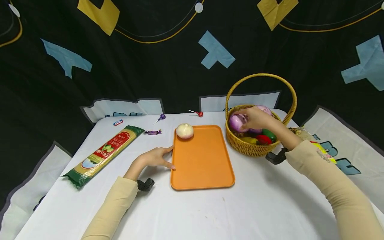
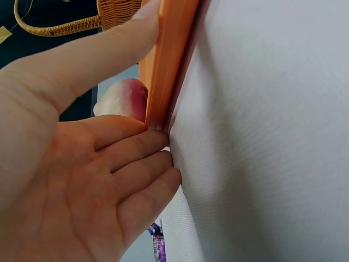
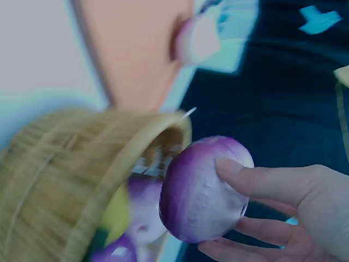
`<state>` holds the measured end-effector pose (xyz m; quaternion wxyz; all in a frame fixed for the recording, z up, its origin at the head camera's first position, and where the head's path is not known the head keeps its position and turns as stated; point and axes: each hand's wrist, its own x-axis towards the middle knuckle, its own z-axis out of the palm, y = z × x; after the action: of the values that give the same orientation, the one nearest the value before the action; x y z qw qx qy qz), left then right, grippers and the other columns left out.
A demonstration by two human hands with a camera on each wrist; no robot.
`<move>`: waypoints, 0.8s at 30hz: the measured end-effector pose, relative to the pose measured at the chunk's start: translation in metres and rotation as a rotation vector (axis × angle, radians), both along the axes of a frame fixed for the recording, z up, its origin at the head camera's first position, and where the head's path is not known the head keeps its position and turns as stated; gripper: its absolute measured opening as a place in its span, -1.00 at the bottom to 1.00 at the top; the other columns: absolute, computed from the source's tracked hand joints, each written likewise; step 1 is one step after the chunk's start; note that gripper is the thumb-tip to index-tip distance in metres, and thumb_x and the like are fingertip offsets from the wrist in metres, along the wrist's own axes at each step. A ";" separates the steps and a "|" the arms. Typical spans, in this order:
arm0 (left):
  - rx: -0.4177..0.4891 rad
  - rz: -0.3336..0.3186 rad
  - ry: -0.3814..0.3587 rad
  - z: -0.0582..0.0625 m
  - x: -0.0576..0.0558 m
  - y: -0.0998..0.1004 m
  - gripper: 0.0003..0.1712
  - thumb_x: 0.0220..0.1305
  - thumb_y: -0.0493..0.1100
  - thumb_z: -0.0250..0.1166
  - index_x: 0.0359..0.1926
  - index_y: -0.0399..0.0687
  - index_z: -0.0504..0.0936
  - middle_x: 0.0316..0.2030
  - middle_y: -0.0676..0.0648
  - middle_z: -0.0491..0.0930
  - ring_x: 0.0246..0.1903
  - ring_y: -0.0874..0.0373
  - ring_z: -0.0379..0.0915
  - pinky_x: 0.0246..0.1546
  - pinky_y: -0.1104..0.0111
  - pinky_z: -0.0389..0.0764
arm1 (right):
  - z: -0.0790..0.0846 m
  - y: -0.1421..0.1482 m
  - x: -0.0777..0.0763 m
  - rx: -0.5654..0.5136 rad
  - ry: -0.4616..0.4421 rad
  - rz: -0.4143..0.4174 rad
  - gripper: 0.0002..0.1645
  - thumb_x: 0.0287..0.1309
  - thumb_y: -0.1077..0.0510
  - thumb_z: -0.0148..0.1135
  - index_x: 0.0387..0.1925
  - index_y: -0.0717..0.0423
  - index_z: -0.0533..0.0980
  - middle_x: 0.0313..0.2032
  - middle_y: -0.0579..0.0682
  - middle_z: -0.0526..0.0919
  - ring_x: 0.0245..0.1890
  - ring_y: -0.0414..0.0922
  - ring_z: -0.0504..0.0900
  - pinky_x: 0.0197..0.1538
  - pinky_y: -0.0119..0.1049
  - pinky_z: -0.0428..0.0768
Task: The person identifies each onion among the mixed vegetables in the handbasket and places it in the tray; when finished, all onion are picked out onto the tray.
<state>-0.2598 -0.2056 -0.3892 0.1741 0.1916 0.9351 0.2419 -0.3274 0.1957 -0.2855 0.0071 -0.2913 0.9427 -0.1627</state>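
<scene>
We see a purple onion (image 3: 204,188) in the right hand (image 1: 257,117). The thumb is on one side of it and the fingers are on the other, held about as wide apart as the onion is fat. The onion is at the mouth of the basket (image 1: 249,148), near the far right corner of the table (image 1: 186,213). We can't tell if it touches the other onion (image 3: 143,204) below.

The tray (image 1: 204,160) lies to the left of the right hand and a bit closer to us, with its long sides going from near to far. The basket's left wall stands between the onion and the tray. The onion is round, so we see no long way to it.

The left hand (image 1: 153,157) is far from the onion, halfway along the tray's left edge. It is spread wide, thumb on the rim, fingers nearly straight. A turnip (image 1: 184,130) sits in the tray's far left corner.
</scene>
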 end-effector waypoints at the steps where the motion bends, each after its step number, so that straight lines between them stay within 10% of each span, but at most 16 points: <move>1: 0.001 0.001 -0.002 0.001 0.000 0.000 0.15 0.03 0.15 0.47 0.45 -0.28 0.09 0.39 -0.34 0.15 0.36 -0.26 0.06 0.35 -0.05 0.12 | 0.002 -0.003 0.003 -0.021 0.019 0.007 -0.29 -0.04 0.20 0.49 0.19 0.26 0.48 -0.02 0.27 0.61 -0.10 0.15 0.54 0.12 0.13 0.50; 5: 0.002 0.007 -0.005 0.002 0.001 0.000 0.14 0.03 0.15 0.47 0.45 -0.28 0.09 0.39 -0.34 0.14 0.36 -0.26 0.06 0.35 -0.05 0.11 | 0.005 -0.020 0.012 -0.109 0.068 0.029 -0.26 -0.04 0.17 0.51 0.22 0.22 0.46 0.11 0.26 0.55 0.06 0.16 0.51 0.18 0.14 0.44; 17: -0.009 0.008 -0.005 -0.002 0.001 -0.001 0.15 0.02 0.16 0.47 0.46 -0.27 0.10 0.39 -0.33 0.15 0.36 -0.25 0.06 0.35 -0.05 0.12 | -0.038 -0.085 0.004 -0.169 0.018 0.152 -0.28 0.05 0.18 0.44 0.26 0.23 0.42 -0.15 0.12 0.63 -0.32 -0.02 0.47 -0.16 -0.19 0.55; 24: -0.006 0.007 -0.011 0.000 0.000 0.000 0.15 0.03 0.15 0.47 0.46 -0.27 0.09 0.39 -0.33 0.15 0.35 -0.25 0.08 0.34 -0.05 0.13 | -0.061 -0.103 -0.024 -0.133 -0.014 0.063 -0.28 0.04 0.20 0.42 0.26 0.25 0.41 0.08 0.24 0.59 0.02 0.12 0.55 0.22 -0.01 0.45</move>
<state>-0.2596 -0.2054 -0.3887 0.1790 0.1866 0.9355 0.2408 -0.3515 0.0928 -0.3467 -0.0003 -0.3195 0.9201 -0.2265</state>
